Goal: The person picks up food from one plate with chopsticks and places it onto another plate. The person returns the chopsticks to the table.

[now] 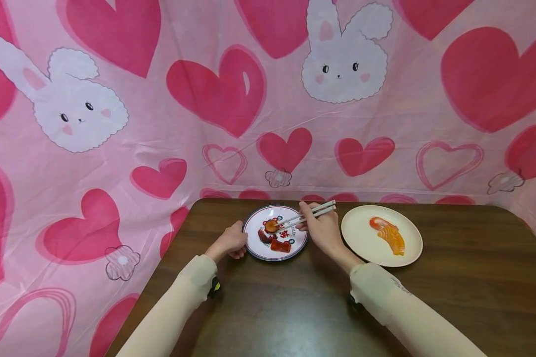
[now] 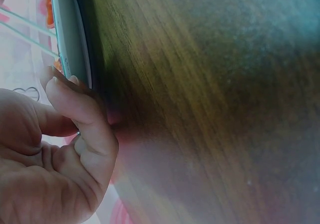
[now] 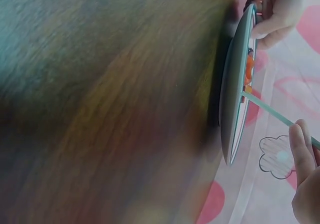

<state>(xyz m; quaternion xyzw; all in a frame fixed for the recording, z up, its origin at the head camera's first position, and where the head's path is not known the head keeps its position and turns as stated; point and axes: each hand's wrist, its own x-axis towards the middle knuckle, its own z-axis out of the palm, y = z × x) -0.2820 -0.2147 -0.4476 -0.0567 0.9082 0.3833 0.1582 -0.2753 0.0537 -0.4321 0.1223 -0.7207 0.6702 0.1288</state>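
The dark-brown, wood-grained worktop (image 1: 473,297) has rounded far corners and a pale sheen nearer the front. Directly on it, toward the far edge, sit a round white plate with a dark-blue rim (image 1: 259,218) and, to its right, a larger round cream plate (image 1: 362,233).

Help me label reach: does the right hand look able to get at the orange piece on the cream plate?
Probably yes: the right hand is beside the cream plate, holding chopsticks, and nothing seems to block the way to the orange piece.
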